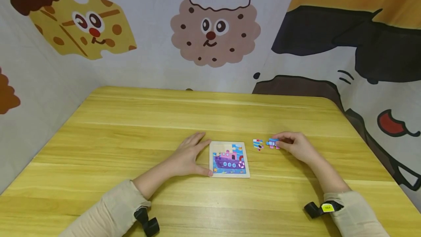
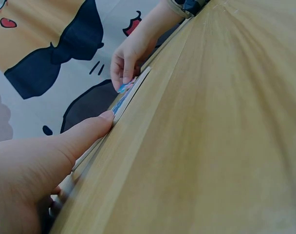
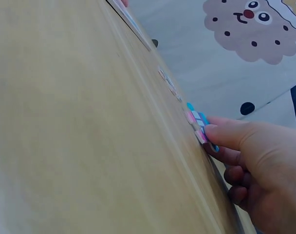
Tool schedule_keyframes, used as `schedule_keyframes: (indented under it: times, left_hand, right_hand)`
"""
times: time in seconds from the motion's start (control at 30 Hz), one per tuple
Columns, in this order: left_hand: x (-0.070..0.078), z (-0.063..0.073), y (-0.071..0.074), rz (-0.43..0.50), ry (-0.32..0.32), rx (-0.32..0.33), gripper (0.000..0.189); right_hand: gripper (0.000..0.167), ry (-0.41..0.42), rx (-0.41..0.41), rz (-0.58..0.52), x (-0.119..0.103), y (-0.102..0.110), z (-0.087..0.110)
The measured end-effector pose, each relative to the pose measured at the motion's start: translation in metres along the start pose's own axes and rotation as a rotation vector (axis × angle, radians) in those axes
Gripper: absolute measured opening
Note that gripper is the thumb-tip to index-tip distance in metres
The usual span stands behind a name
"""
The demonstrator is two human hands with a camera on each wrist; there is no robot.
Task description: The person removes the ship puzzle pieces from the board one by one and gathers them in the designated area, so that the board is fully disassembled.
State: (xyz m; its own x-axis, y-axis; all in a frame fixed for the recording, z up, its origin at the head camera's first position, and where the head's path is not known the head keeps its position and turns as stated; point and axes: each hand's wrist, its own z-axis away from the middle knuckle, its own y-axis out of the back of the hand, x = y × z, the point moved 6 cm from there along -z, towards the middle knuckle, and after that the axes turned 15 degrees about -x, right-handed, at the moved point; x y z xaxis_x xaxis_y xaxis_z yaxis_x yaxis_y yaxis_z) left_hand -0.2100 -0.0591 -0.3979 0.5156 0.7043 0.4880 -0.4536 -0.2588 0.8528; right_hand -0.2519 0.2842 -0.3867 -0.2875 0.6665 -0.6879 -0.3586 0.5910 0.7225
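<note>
A square wooden jigsaw puzzle [image 1: 229, 164] with a purple and pink ship picture lies flat in its pale tray. Bare wood shows in its upper left part. My left hand [image 1: 189, 155] is spread along the tray's left side, thumb at the lower left corner and index finger near the upper left one. To the right of the tray, my right hand [image 1: 297, 147] pinches a blue and pink puzzle piece [image 3: 199, 124] between thumb and fingers. In the right wrist view the piece is tilted, close over the table. Another puzzle piece [image 1: 258, 144], striped, lies between it and the tray.
The wooden table [image 1: 148, 120] reaches back to a cloth [image 1: 144, 72] printed with cartoon food figures. Both forearms rest low over the near side, each with a black wrist camera [image 1: 147, 222] strapped on its sleeve.
</note>
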Motion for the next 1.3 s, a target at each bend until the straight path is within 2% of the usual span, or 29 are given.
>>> schedule_keyframes:
  times: [0.23, 0.53, 0.67, 0.93, 1.1, 1.3]
  left_hand:
    - [-0.001, -0.001, -0.001, -0.002, 0.003, -0.006, 0.110]
    - [0.001, 0.000, 0.000, -0.005, -0.009, 0.003, 0.110]
    - [0.001, 0.000, 0.000, 0.003, -0.006, -0.001, 0.109]
    - [-0.001, -0.001, -0.001, -0.005, 0.003, -0.003, 0.110]
    - [-0.001, 0.000, 0.000, 0.001, -0.001, -0.002, 0.110]
    - [0.001, 0.001, 0.001, 0.007, -0.004, -0.009, 0.109]
  right_hand:
    - [0.018, -0.017, 0.019, 0.086, -0.004, -0.001, 0.001]
    - [0.017, 0.025, 0.050, 0.208, -0.011, -0.003, 0.001]
    - [0.016, 0.042, 0.057, 0.205, -0.011, -0.002, 0.002]
    - [0.021, 0.047, 0.091, 0.105, -0.010, 0.001, 0.002]
    - [0.020, 0.099, 0.151, 0.123, -0.025, 0.002, 0.003]
    - [0.022, 0.165, 0.142, 0.128, -0.044, -0.007, -0.001]
